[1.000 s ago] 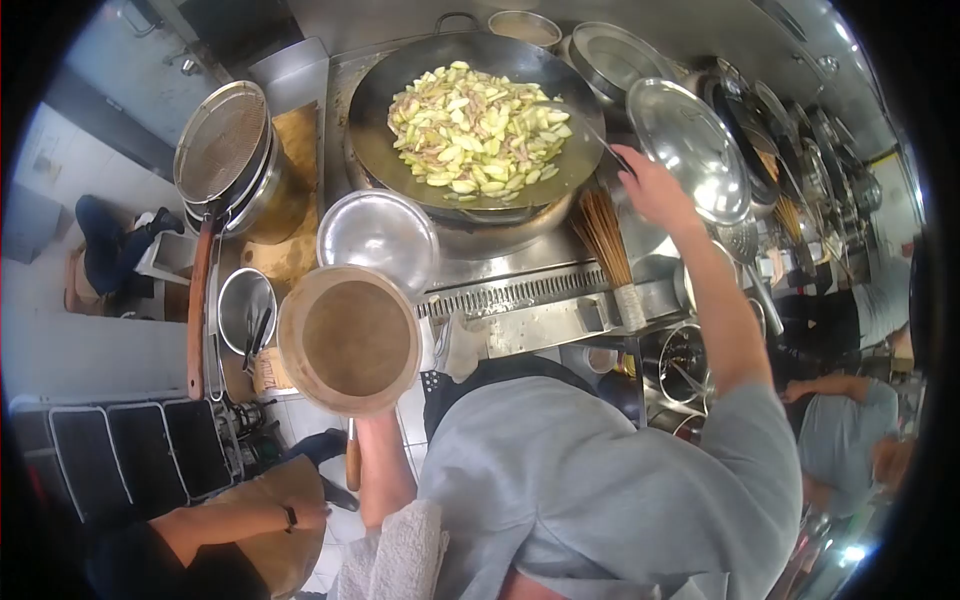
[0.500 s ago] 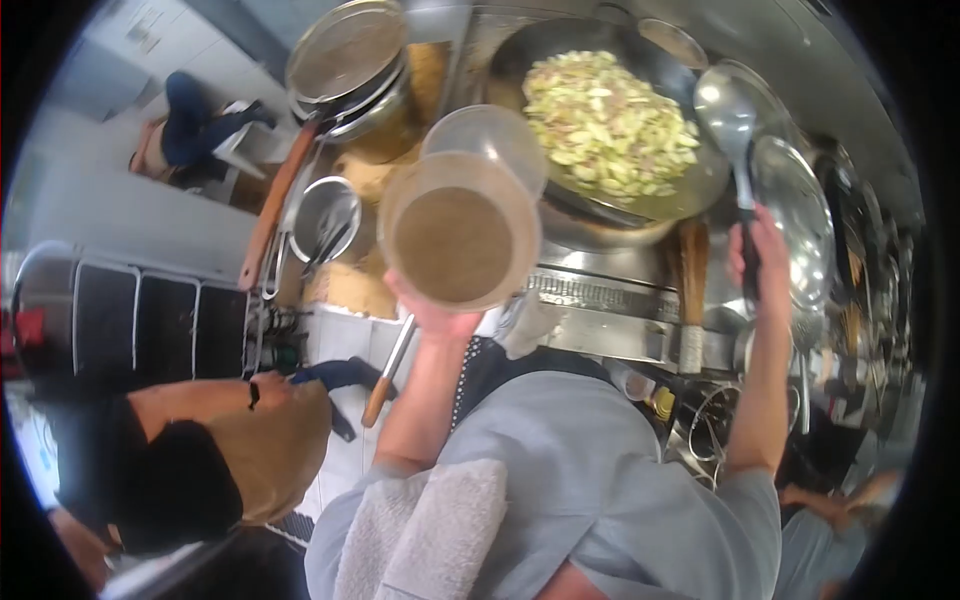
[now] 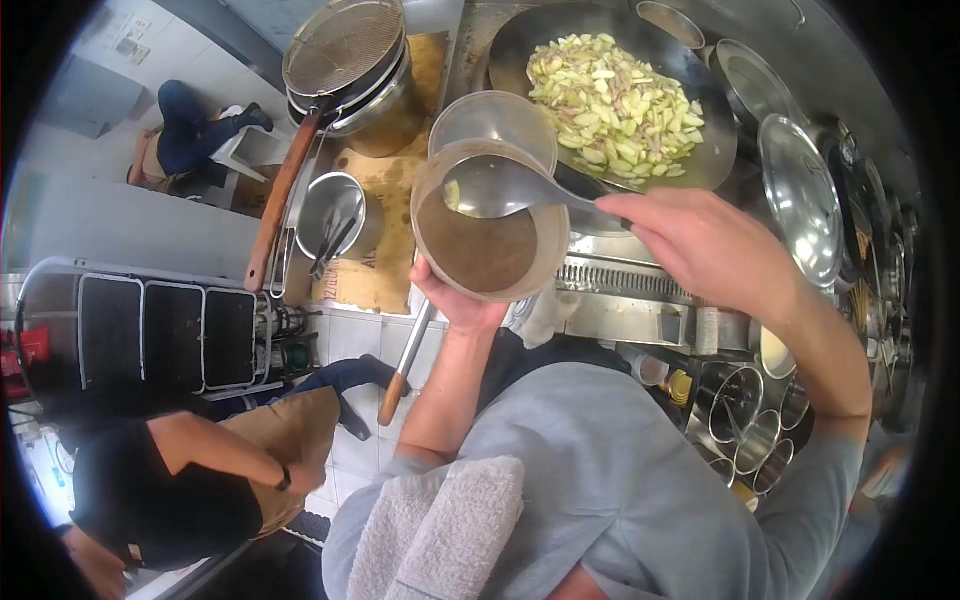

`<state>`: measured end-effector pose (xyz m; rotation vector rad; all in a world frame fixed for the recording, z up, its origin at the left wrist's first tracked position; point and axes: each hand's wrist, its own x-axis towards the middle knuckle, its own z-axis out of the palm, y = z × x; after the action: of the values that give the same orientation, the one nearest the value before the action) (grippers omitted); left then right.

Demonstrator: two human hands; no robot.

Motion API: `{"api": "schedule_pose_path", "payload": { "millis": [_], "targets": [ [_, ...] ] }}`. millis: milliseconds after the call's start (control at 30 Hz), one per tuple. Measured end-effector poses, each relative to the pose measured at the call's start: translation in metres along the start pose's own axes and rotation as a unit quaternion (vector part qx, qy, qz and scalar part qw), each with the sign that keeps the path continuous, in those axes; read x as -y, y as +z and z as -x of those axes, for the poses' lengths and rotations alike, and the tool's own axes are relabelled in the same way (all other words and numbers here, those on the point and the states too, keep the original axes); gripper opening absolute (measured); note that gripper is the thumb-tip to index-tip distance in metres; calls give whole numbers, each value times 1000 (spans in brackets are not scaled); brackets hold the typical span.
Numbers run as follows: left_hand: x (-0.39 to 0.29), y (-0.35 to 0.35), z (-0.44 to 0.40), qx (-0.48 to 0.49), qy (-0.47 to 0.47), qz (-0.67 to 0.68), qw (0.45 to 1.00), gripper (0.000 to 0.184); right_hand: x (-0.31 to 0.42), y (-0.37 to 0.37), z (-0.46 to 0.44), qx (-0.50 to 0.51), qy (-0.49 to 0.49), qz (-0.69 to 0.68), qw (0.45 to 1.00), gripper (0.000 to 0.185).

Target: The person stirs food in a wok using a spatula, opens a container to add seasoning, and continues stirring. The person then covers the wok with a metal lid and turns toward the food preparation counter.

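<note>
The left hand supports the tub from its lower side, with the fingers bent against the wall. The right hand is closed around the handle of the spoon, and the spoon's bowl is inside the mouth of the tub. A small pale piece is on the spoon near its tip. I cannot tell whether the spoon touches the tub. The bottom of the tub looks brown.

Just behind the tub is a bowl, which it partly hides. Farther back, the wok holds a heap of pale green and brownish pieces. On the right of the wok stands a shiny lid, tilted. To the left, a small pot stands on cardboard, with tongs inside.
</note>
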<state>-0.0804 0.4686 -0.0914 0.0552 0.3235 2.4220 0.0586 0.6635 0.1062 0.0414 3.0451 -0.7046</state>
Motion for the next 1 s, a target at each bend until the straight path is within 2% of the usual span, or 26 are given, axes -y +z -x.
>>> {"api": "schedule_pose_path", "payload": {
  "millis": [167, 367, 467, 667, 867, 1000],
  "targets": [
    [-3, -13, 2, 6, -6, 20, 1000, 70, -2, 5, -9, 24, -23, -4, 999, 31],
    [-3, -6, 2, -21, 4, 9, 1000, 68, -7, 7, -12, 22, -18, -69, 997, 30],
    [-2, -14, 0, -11, 7, 10, 1000, 67, -3, 6, -12, 69, 26, -110, 991, 30],
    [-2, -12, 1, -11, -7, 11, 1000, 68, -7, 10, -7, 17, -2, -104, 994, 30],
    [-1, -10, 1, -18, -11, 3, 1000, 71, -5, 8, -4, 64, 39, -134, 988, 34],
    [0, -12, -1, -23, -9, -4, 1000, 71, -1, 1, -4, 72, 79, -140, 984, 31]
  ]
}}
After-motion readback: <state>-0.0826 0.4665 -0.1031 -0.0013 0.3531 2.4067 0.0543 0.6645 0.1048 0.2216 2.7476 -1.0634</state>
